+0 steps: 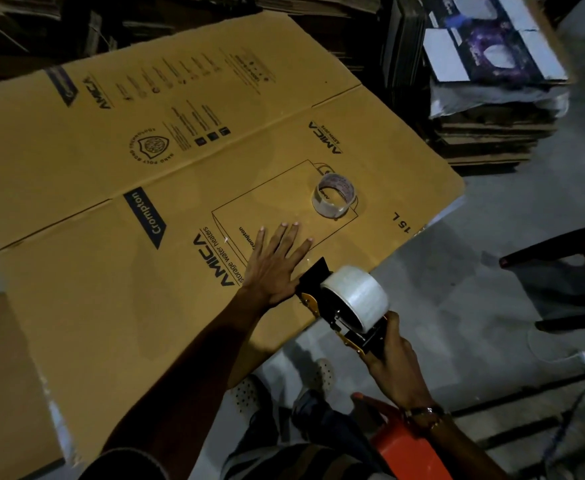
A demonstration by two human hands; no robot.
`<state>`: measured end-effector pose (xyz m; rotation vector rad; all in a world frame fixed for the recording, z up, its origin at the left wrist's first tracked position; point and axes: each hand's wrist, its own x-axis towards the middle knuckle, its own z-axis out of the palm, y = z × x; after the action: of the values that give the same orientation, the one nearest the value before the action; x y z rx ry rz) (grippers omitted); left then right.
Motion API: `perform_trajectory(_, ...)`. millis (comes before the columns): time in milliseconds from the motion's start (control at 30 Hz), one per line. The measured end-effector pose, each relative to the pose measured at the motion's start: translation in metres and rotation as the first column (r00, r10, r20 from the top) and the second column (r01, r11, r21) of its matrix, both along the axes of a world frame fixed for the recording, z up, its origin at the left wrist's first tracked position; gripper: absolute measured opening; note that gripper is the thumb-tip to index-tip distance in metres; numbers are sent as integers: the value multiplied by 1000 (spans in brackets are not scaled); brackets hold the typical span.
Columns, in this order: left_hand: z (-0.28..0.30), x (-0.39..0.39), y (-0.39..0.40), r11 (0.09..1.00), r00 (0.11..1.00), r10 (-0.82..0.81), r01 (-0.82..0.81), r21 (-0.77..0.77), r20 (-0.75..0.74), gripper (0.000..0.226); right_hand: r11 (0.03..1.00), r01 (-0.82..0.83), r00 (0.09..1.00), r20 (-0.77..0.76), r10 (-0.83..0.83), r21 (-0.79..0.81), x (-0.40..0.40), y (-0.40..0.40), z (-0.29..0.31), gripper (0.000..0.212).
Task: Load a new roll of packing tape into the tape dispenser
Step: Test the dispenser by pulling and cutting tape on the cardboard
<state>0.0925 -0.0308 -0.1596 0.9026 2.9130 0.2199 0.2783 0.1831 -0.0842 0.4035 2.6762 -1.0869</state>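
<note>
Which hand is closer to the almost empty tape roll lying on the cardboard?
Left. The left hand lies flat on the cardboard just below the spare roll; the right hand is farther back, gripping the tape dispenser.

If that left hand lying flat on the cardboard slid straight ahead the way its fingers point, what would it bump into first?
Probably the nearly empty tape roll. The left hand lies flat on the cardboard, fingers aimed up and right, with only bare cardboard between them and that roll. It might just pass beside it.

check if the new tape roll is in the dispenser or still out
In. The full white roll sits mounted on the dispenser, held by the right hand. A near-empty roll lies apart on the cardboard.
</note>
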Motion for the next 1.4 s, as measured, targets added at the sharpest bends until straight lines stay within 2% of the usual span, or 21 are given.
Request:
perform_trajectory(233, 1, 5, -10, 1000, 1000, -3, 4, -1, 23, 78, 979, -61, 996, -47, 71, 196, -2, -6, 2, 66)
perform_trajectory(400, 1, 3, -10, 1000, 999, 1, 1, -29, 42, 77, 948, -68, 998, 10, 68, 311, 8, 0, 7, 66)
perform_trajectory(700, 1, 4, -8, 999, 998, 31, -29, -35, 58, 75, 933, -56, 998, 6, 58, 356, 12, -2, 14, 61)
perform_trajectory(1033, 5, 18, 4, 996, 986, 88, -91, 19, 140, 73, 956, -4, 1000, 25, -3, 293, 26, 6, 12, 61)
perform_trajectory(1200, 4, 39, 16, 999, 993, 41, -40, -18, 113, 98, 956, 34, 999, 26, -43, 291, 28, 3, 9, 63)
perform_trajectory(1400, 9, 37, 16, 998, 991, 52, -46, -50, 127, 105, 933, -14, 999, 37, 0, 359, 26, 4, 13, 62)
